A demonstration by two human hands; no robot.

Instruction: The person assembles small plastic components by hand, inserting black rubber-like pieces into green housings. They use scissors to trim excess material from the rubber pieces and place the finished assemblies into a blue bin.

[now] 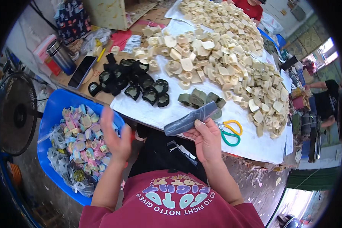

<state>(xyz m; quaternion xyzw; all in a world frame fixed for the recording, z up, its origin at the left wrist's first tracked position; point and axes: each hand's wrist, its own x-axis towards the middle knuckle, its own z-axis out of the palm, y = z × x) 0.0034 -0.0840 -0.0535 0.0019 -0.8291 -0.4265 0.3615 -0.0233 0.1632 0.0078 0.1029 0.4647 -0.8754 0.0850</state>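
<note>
My right hand (207, 138) grips a long, flat, dark grey bundle (190, 119) that looks like folded thin plastic, pinched near its right end between thumb and fingers. It is held above the table's near edge. My left hand (117, 138) is raised by the blue basin, blurred, with fingers stretched up and thumb apart; nothing shows in it. Scissors (222, 132) with orange and green handles lie just right of my right hand. Beyond the bundle sit several small olive cap-shaped pieces (198, 98). Black pieces of a similar shape (145, 81) are grouped to the left.
A big heap of beige pieces (220, 57) covers much of the white-sheeted table (269, 150). The blue basin (45, 138) holds pastel pieces and plastic bags. A phone (82, 72), a steel flask (60, 57) and a fan (17, 114) are at left. Other people are at far right and back.
</note>
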